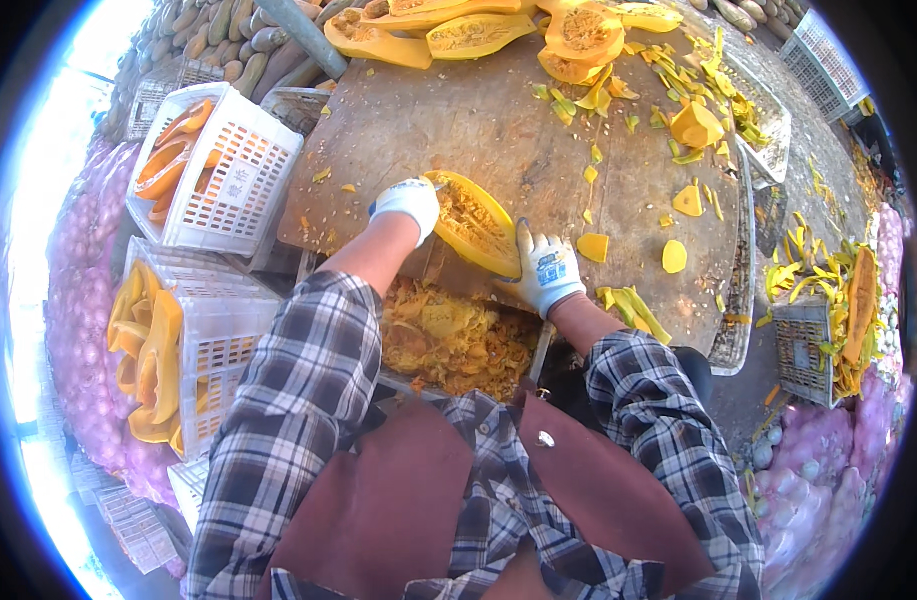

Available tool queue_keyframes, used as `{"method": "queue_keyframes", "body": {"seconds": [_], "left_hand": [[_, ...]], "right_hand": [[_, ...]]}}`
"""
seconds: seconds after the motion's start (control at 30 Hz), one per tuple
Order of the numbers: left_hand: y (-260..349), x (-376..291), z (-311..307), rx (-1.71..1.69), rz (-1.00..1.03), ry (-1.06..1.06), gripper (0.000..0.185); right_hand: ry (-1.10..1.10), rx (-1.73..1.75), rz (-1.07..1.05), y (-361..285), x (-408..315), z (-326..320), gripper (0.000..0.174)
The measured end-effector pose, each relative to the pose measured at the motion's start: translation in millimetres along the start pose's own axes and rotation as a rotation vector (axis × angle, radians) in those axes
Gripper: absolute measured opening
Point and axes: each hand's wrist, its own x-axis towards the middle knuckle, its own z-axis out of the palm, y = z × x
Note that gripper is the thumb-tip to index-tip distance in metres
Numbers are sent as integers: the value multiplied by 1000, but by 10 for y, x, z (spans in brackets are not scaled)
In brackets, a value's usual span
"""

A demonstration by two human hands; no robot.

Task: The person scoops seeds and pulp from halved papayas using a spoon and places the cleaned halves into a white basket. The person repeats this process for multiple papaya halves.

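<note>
A halved yellow pumpkin lies cut side up near the front edge of the wooden board, its hollow full of stringy orange pulp and seeds. My right hand, in a white work glove with blue print, grips its right end, the thumb low and the fingers along the side. At the opposite end my left hand, also gloved, is curled against the rim; its fingers are mostly hidden, so whether it holds a tool does not show. Below the board's front edge, a container holds scraped pumpkin pulp.
Pumpkin halves lie at the board's far edge. Peels and pumpkin chunks litter its right side. White crates of cut pumpkin stand at left. A peel-filled crate and mesh sacks sit at right.
</note>
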Motion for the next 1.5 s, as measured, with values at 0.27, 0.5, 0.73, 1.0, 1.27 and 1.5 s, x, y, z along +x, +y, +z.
{"method": "queue_keyframes", "body": {"seconds": [0.27,0.5,0.73,1.0,1.27,1.5], "left_hand": [[101,-23,-38,153,189,-287,34],[493,-448,393,-289,48,-41,37],[516,-533,475,-282,2,-11,42],[11,-175,27,254,169,197,28],[-92,233,-49,250,132,188,33],[59,191,19,-30,-32,49,36]], "right_hand": [[4,19,28,-107,-41,74,108],[50,13,132,-174,91,-5,108],[-143,70,180,-143,229,-352,87],[-77,65,165,-90,241,-214,84],[-117,50,149,-139,212,-248,79],[-95,33,164,-221,169,-205,79]]}}
